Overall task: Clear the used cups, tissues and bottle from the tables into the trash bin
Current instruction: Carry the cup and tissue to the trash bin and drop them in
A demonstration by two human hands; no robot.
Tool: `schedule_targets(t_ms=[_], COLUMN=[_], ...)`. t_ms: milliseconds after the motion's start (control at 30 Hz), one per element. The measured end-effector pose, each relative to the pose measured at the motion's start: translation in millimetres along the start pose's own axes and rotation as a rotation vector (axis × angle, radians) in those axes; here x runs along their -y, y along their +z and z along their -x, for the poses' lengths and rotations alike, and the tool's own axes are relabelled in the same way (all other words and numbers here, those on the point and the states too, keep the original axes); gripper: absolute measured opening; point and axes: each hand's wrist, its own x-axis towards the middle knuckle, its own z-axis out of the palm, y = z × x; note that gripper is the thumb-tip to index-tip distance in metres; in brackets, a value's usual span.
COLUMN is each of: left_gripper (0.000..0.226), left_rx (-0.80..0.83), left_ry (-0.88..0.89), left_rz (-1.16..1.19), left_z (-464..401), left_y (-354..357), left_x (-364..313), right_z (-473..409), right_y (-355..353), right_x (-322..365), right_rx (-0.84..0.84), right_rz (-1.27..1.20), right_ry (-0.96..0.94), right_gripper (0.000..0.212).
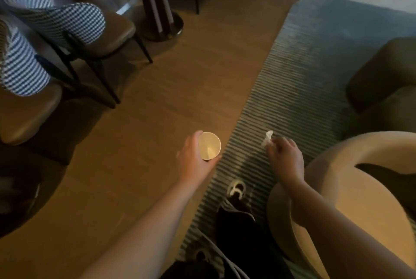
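Head view, looking down along both bare forearms. The left hand point(193, 157) is curled around a paper cup point(209, 146), with the fingers wrapped along the cup's left side and the thumb seen at its lower right edge; the cup is held upright above the wooden floor point(135, 143), its open mouth turned toward the camera and its pale inside visible. The right hand point(284, 157) is held knuckles up, and a small crumpled white tissue point(267, 139) is pinched at the fingertips, projecting up and to the left of the hand. The cup and tissue are carried side by side, near each other but apart, with the edge of a striped rug point(292, 89) running between them; the tissue is over the rug. A round beige armchair point(364, 188) is passed under the right forearm. One shoe point(236, 188) and dark trousers are seen on the rug below the hands. Chairs with checked backs point(67, 22) are placed at upper left, and a dark sofa point(387, 80) at right.
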Motion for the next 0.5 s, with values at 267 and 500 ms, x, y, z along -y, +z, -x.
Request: schedule_targets(t_ms=[267,500], left_gripper=[0.08,0.081], left_rx=[0.013,0.031], left_ry=[0.117,0.21], left_rz=[0.025,0.05], left_z=[-241.2,-449.6], left_y=[72.7,113.4], left_x=[-41.4,-122.3], right_z=[-226.2,-418.3], right_y=[9.4,-50.7], right_x=[4.1,32.7], right_rx=[-0.077,-0.125], right_rz=[0.012,0.003], right_ry=[0.074,0.121], right_gripper=[0.029,0.027])
